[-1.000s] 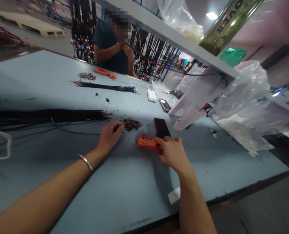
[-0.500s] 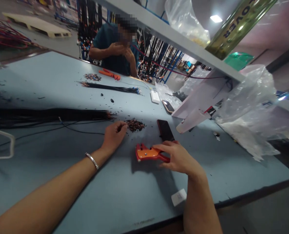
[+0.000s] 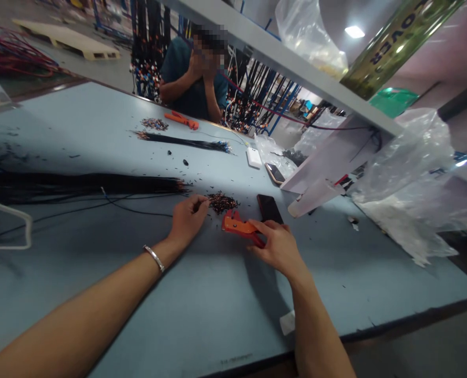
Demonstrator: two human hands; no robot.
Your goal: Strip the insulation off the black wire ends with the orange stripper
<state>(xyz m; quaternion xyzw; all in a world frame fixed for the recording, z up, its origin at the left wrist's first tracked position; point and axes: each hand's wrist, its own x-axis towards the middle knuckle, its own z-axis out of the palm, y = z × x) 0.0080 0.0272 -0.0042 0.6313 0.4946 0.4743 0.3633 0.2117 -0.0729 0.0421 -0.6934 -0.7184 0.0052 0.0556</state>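
right hand carries orange tool toward twelve o'clock, within working reach of left hand, seemingly pinching black wire.

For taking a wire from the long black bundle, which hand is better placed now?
Probably the left hand: it is closer to the bundle, though whether its pinch holds anything is unclear. The right hand is farther away and holds the orange tool.

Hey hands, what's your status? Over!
Right hand holding orange tool. Left hand closed beside pile of dark bits. Dark phone just beyond right hand.
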